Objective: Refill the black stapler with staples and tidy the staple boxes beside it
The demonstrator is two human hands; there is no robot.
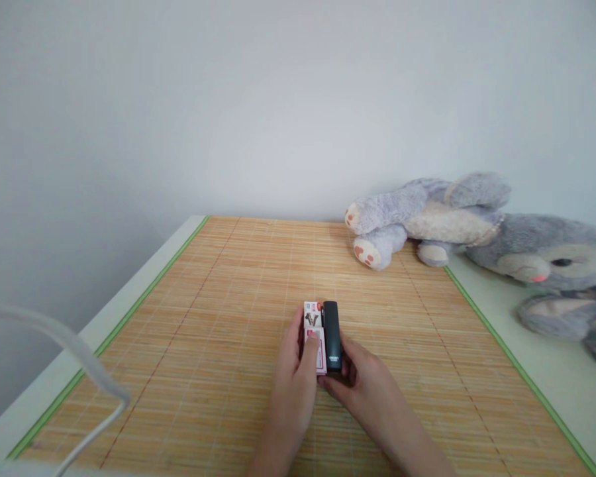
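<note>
A small white and red box (314, 324) lies on the bamboo mat (218, 311), side by side with a black stapler (332, 334). My left hand (293, 377) grips the box from the left, thumb pressed on its top. On the right, my right hand (357, 384) has its fingers curled round the near end of the stapler. Both things rest on the mat, touching each other.
A grey plush rabbit (477, 232) lies on its side at the back right, half on the mat and half on the pale table surface (551, 377). A white cable (69, 351) loops in at the front left. A plain wall stands behind.
</note>
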